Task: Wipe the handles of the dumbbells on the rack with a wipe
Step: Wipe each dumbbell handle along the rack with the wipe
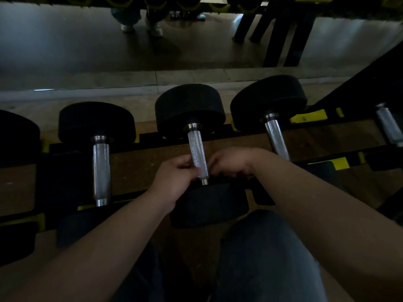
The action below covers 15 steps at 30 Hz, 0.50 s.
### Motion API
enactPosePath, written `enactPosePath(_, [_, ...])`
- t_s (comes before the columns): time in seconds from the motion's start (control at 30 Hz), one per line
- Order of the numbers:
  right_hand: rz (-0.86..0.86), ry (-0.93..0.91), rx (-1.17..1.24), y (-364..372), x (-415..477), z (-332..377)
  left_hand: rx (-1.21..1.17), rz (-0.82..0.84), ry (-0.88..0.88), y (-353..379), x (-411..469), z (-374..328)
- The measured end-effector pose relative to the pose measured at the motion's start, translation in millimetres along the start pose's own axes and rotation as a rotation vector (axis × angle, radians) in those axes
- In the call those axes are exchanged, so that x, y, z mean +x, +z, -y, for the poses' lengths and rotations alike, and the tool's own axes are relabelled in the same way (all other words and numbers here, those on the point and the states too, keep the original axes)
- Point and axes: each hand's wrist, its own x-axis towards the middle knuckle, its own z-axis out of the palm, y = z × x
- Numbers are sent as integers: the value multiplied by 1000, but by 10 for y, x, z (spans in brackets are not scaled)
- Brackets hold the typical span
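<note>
The left hand (174, 179) sits curled against the left side of the middle dumbbell's handle (197, 153), fingers bent inward with the fingertips touching the near part of that knurled steel bar. The right hand (231, 163) mirrors it on the other side of the same handle, fingers folded down toward the bar's near end; the dim light does not show whether either hand has a full grip on the bar, and no wipe can be made out between the fingers. Both bare forearms run back from the handle toward the camera, above a knee in blue denim (268, 253).

The handle is a slim cylinder, bright and rough-textured in its middle with smooth polished collars at both ends. It joins two thick, round, matte black heads, one beyond the hands and one just under them. This dumbbell lies across the rack (152, 138), whose dark rails carry yellow saddles. To the left of the middle handle lies another dumbbell (101, 171) with the same silver grip, and to its right a third (275, 136), partly covered by the right wrist. Beyond the rack is pale floor (87, 51).
</note>
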Motion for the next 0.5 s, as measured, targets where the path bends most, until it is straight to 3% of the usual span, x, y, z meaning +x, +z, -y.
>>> enactPosePath(0.03, [64,26,-109,8,-18,-10,1,-6,-4,1,-3,-5])
enactPosePath(0.1, [82,37,-71,4,-21,9,-6,-9,-5,0,6,0])
enactPosePath(0.2, [-141,-26,389,-36,37,61,-20,-17,-13,6,7,1])
enactPosePath(0.27, [-251,-112,514,-69,78,69,-24,-28,-16,3,19,11])
enactPosePath(0.33, [-240,-120,283,-81,-4,47,-30,-22,-14,5,23,18])
enactPosePath(0.43, [-77,-40,-209,4,-183,16,-26,-10,-1,6,37,28])
enactPosePath(0.5, [-140,-41,-124,45,-220,58,-33,-12,-2,7,44,36])
